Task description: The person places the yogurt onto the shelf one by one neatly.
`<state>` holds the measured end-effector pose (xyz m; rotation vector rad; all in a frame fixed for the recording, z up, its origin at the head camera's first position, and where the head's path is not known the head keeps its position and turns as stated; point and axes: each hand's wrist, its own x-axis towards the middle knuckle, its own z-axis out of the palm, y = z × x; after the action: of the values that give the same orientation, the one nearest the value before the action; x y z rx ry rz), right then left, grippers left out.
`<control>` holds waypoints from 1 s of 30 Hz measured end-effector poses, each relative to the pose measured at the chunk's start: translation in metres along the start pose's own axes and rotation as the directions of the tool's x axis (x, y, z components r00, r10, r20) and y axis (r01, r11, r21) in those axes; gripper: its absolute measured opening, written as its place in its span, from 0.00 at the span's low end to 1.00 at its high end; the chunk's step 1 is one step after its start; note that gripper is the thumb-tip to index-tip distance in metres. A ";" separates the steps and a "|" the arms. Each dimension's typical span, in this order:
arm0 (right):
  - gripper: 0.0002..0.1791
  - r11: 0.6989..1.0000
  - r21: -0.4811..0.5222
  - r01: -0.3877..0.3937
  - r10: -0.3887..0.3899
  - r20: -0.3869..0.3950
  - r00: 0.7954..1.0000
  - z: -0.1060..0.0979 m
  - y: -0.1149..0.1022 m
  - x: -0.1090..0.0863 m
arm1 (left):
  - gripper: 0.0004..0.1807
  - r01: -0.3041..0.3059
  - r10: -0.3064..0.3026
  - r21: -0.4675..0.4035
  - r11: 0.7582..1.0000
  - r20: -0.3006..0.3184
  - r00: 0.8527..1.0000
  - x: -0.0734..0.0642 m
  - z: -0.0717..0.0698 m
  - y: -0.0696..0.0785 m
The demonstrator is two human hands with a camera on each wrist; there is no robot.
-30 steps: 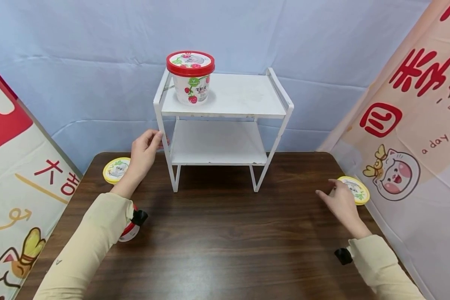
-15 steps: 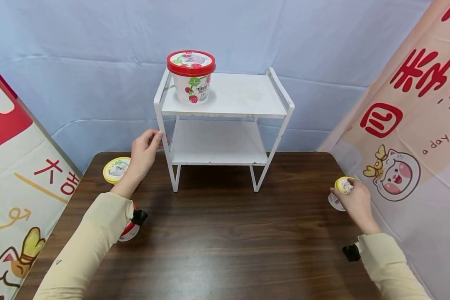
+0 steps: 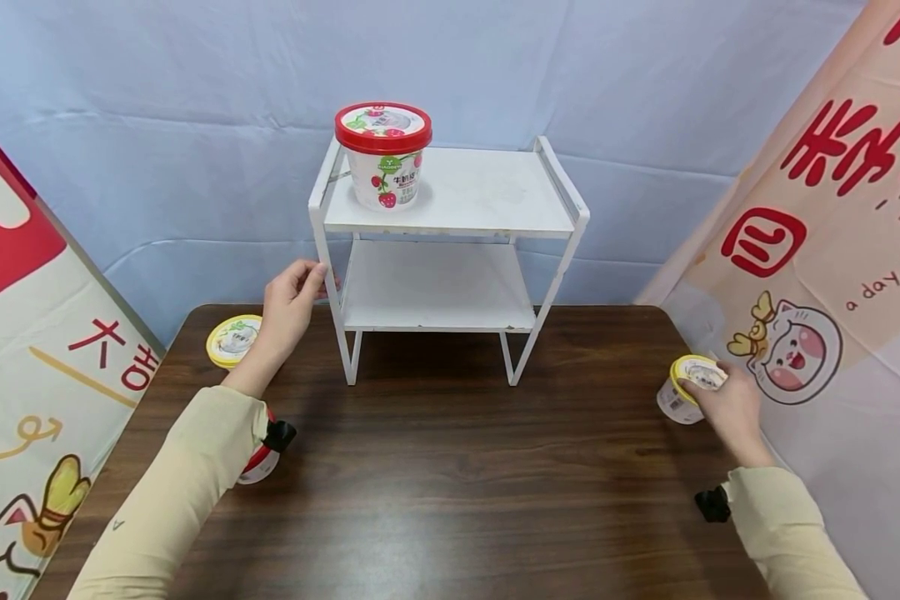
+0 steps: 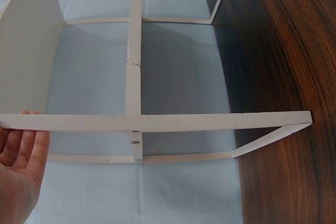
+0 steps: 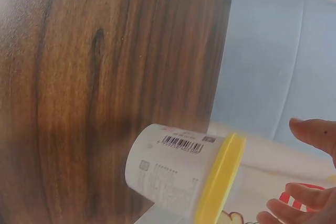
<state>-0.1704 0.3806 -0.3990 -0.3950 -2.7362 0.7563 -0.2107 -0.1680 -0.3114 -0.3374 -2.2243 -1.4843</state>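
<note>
My left hand grips the left front leg of a white two-tier rack, thumb in front; in the left wrist view its fingertips show past the frame. On the upper shelf, at its left end, stands a red-lidded tub with a strawberry print. At the right, a yellow-lidded tub stands upright on the table. My right hand is beside that tub's lid, covering its right edge in the head view. In the right wrist view the fingers are spread and apart from the tub.
Another yellow-lidded tub stands at the table's left back, partly behind my left forearm. A second red-lidded tub is mostly hidden under my left sleeve. Printed panels and blue cloth border the dark wooden table.
My right hand has moved right, from the left of the yellow-lidded tub, across its lid, to its right side. The tub now sits slightly further left. My left hand stays on the rack leg.
</note>
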 end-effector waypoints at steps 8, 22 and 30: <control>0.38 1.000 -0.001 0.028 -0.028 -0.040 0.999 0.002 0.012 0.002 | 0.15 0.004 -0.004 0.001 1.000 0.005 1.000 0.000 0.000 -0.001; 0.49 0.993 -0.013 -0.120 0.120 0.026 0.992 0.009 0.034 0.004 | 0.15 0.002 -0.002 -0.001 1.000 0.005 1.000 0.000 0.000 -0.001; 0.58 0.965 0.039 -0.260 0.255 0.091 0.963 0.013 0.045 0.006 | 0.15 0.003 -0.003 -0.008 1.000 0.004 1.000 0.000 0.000 -0.001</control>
<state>-0.1720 0.4141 -0.4327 -0.7345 -2.7701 0.9255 -0.2111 -0.1685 -0.3121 -0.3399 -2.2231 -1.4951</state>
